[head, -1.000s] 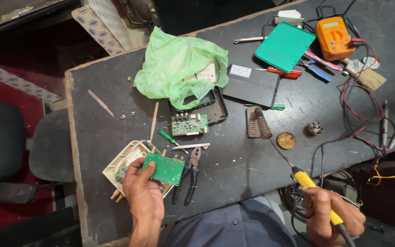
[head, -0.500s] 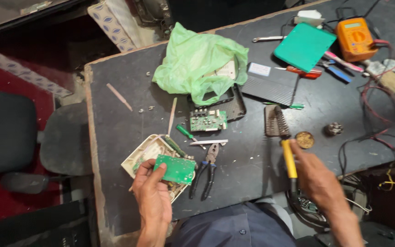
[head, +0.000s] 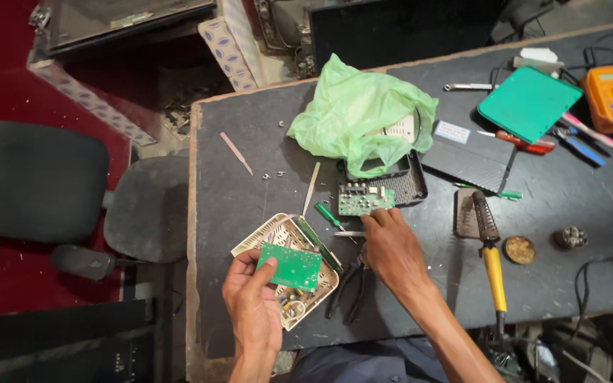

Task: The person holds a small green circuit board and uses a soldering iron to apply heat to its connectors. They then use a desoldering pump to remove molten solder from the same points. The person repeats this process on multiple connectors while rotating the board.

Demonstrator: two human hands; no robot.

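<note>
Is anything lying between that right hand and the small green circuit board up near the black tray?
Nothing visible. The right hand has its fingertips right at the lower edge of the small green circuit board; the green-handled screwdriver lies just to the left, off that path.

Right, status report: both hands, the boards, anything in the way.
Left hand grips green circuit board over cream casing. Right hand open, fingertips by second board. Pliers and small screwdriver lie between. Soldering iron parked aside.
</note>
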